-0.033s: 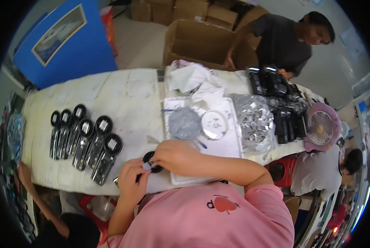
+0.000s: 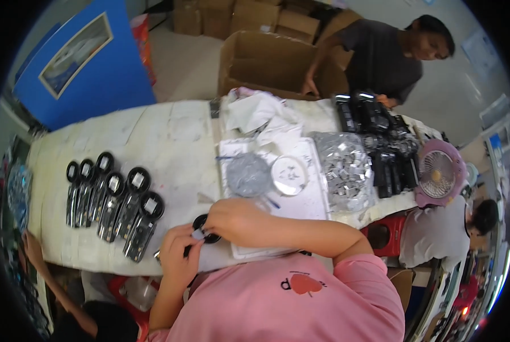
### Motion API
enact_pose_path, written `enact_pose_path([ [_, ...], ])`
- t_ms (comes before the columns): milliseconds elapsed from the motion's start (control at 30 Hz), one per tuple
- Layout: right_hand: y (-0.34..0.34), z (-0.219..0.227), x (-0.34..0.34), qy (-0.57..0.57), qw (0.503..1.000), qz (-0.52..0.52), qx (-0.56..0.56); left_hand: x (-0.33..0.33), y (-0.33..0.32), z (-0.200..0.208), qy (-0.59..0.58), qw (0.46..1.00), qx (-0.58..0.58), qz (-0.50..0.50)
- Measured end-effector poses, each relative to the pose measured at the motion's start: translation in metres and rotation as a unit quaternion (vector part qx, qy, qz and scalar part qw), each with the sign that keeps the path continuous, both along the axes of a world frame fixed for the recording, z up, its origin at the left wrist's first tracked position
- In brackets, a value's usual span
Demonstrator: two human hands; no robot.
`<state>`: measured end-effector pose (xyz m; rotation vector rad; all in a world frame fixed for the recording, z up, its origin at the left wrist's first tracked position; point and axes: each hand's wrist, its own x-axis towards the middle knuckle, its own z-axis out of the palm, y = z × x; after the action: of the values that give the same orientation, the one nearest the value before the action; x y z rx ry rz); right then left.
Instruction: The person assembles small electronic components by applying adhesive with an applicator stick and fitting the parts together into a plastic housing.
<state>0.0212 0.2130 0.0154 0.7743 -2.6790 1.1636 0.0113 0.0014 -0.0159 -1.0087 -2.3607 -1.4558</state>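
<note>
Close to the table's front edge, my left hand [image 2: 179, 251] is closed around a black handheld device with a round ring head [image 2: 212, 237]; the fingers cover most of its body. My right hand [image 2: 235, 221] comes in from the right, its fingers pinched at that ring. A small pale piece [image 2: 198, 234] shows between the fingertips of both hands; its kind is unclear. To the left lie several similar black devices [image 2: 140, 235], ring heads pointing away, each ring with a small silvery square inside.
Beyond my right hand, a white board [image 2: 317, 199] carries a grey plastic bag [image 2: 249, 174] and a round white dish [image 2: 289, 175] of small pieces. Farther right are a bag of silvery parts [image 2: 346, 171], stacked black devices [image 2: 387, 171] and a pink fan [image 2: 440, 174]. Co-workers are around the table.
The whole view has shifted slightly, so the table sits a little farther left and lower. Both hands stay at the ring of the black device, with only slight finger movement.
</note>
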Motion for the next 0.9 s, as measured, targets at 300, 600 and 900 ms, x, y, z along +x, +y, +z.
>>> enact_pose_path([
  [300, -0.012, -0.018, 0.004, 0.124, 0.992, 0.017, 0.027, 0.000, -0.011, -0.007, -0.025, 1.000, -0.008, 0.007],
  [600, 0.050, 0.000, 0.052, 0.108, 0.988, -0.100, 0.048, -0.008, 0.004, -0.007, 0.000, 1.000, -0.017, -0.001],
  [900, 0.073, -0.017, 0.063, 0.002, 0.956, -0.262, 0.132, -0.019, 0.018, -0.005, 0.003, 0.999, -0.001, 0.033],
])
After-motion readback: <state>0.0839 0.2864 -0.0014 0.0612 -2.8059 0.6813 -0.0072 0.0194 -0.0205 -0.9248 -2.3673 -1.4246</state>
